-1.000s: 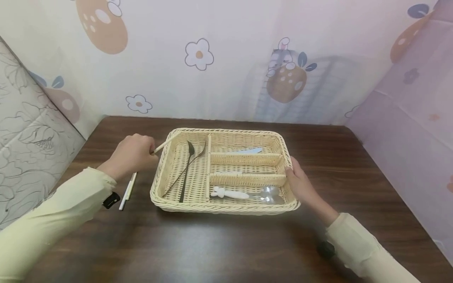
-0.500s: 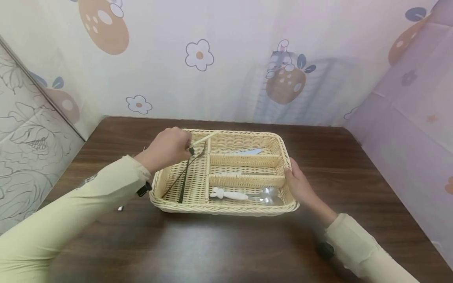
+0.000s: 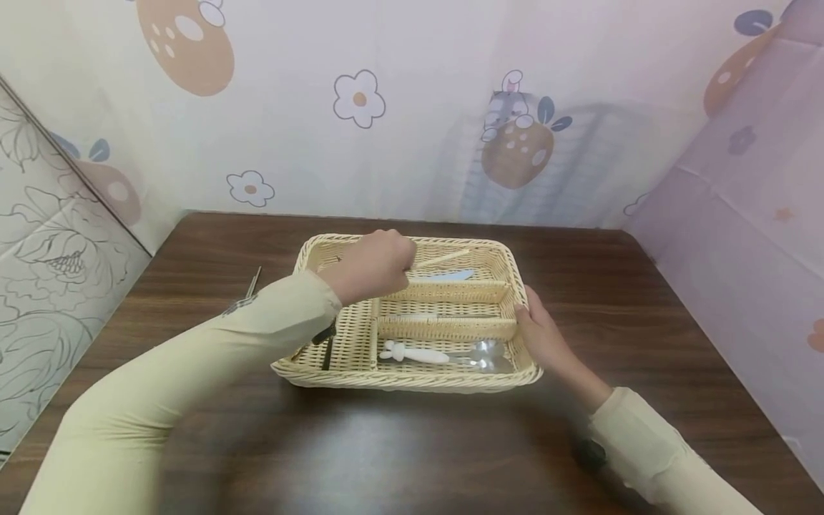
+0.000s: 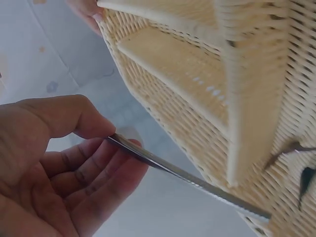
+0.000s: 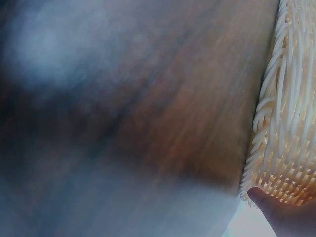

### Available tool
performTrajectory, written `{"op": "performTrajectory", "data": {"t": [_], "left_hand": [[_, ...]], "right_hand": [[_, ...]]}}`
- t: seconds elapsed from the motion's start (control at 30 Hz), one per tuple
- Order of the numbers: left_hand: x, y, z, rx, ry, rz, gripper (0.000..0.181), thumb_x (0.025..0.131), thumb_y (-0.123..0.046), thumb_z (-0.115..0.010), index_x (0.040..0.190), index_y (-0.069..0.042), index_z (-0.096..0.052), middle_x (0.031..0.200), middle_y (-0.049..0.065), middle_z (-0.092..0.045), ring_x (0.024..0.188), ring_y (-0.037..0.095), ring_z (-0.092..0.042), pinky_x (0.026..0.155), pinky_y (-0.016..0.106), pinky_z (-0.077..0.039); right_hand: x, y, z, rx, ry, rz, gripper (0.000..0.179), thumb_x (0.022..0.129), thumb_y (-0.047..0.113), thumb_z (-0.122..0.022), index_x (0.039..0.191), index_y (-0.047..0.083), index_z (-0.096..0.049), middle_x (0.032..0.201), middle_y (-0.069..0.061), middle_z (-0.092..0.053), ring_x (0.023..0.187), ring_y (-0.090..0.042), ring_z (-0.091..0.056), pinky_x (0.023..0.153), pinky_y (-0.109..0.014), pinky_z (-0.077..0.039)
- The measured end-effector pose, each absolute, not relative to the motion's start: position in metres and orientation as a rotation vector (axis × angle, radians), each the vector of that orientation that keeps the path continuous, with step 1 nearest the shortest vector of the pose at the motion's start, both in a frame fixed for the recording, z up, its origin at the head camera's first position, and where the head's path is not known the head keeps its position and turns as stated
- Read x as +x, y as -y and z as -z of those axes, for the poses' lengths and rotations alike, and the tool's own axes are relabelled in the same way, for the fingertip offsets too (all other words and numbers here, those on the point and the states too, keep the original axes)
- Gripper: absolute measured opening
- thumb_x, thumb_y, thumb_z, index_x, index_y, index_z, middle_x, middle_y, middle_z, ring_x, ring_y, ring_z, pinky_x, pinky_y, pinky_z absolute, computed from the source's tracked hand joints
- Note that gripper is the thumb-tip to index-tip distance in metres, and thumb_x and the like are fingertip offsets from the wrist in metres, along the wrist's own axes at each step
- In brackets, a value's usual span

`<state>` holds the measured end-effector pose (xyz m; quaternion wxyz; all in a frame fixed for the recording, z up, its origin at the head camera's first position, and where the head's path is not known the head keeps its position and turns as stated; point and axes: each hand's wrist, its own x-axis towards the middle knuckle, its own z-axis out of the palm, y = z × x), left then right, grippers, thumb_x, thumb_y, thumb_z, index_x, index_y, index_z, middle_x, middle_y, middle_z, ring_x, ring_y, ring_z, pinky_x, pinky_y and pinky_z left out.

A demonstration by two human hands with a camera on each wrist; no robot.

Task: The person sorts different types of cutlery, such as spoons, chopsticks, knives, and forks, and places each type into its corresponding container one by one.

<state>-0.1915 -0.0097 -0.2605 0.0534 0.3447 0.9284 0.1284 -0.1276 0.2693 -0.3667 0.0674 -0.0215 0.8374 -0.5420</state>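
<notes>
Above the basket's far side, the left hand (image 3: 376, 266) pinches a slim stick-like piece (image 4: 192, 180) between thumb and fingers. Its free length slants over the woven basket (image 3: 412, 383); it looks pale yellow from the head view and metallic from the left wrist, so it may be a utensil handle, though its held end is hidden by the fingers. The right hand (image 3: 543, 336) grips the basket's right end, thumb over the rim; its other fingers are mostly out of sight, and the right wrist view shows little beyond the thumb and blurred surroundings.

Inside the basket, the left arm's sleeve (image 3: 257, 336) covers much of the large left compartment. Part of a dark handle (image 3: 327, 355) shows below the wrist, while the left wrist view catches a dark pointed tip (image 4: 306, 185) and a brownish utensil (image 4: 286, 150), cut off by the frame edge. On the right are three narrow compartments: a light-blue blade (image 3: 453, 275) in the far one, a piece partly hidden by the divider in the middle one, and a white animal-shaped handle (image 3: 421, 355) beside shiny spoon bowls (image 3: 492, 355) in the near one.

Left of the basket, thin utensils (image 3: 254, 282) lie on the dark bench (image 3: 412, 458), their lower parts hidden behind the sleeve.
</notes>
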Motion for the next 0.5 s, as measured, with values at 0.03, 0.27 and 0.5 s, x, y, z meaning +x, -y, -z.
{"op": "performTrajectory", "data": {"t": [0.03, 0.27, 0.5], "left_hand": [[-0.193, 0.005, 0.261, 1.064, -2.812, -0.383, 0.037, 0.069, 0.013, -0.050, 0.059, -0.016, -0.028, 0.054, -0.005, -0.021, 0.048, 0.008, -0.017, 0.044, 0.020, -0.019], [-0.202, -0.024, 0.268, 1.157, -2.741, -0.318, 0.039, 0.071, 0.011, -0.055, 0.060, -0.016, -0.029, 0.054, -0.005, -0.023, 0.049, 0.008, -0.019, 0.045, 0.019, -0.020], [-0.207, -0.043, 0.282, 1.161, -2.657, -0.310, 0.031, 0.080, 0.006, -0.061, 0.064, -0.014, -0.043, 0.060, -0.004, -0.041, 0.055, 0.009, -0.035, 0.054, 0.020, -0.037]], "right_hand": [[-0.127, -0.269, 0.366, -0.070, -2.526, 1.635, 0.051, 0.104, 0.014, -0.022, 0.151, 0.005, -0.005, 0.143, -0.033, -0.028, 0.122, -0.045, -0.042, 0.096, -0.052, -0.040], [-0.127, -0.269, 0.365, -0.078, -2.527, 1.647, 0.051, 0.104, 0.014, -0.023, 0.151, 0.004, -0.006, 0.142, -0.033, -0.029, 0.125, -0.044, -0.039, 0.101, -0.055, -0.033], [-0.127, -0.268, 0.366, -0.077, -2.527, 1.655, 0.051, 0.104, 0.013, -0.023, 0.151, 0.005, -0.007, 0.137, -0.033, -0.035, 0.120, -0.045, -0.044, 0.098, -0.055, -0.037]]}}
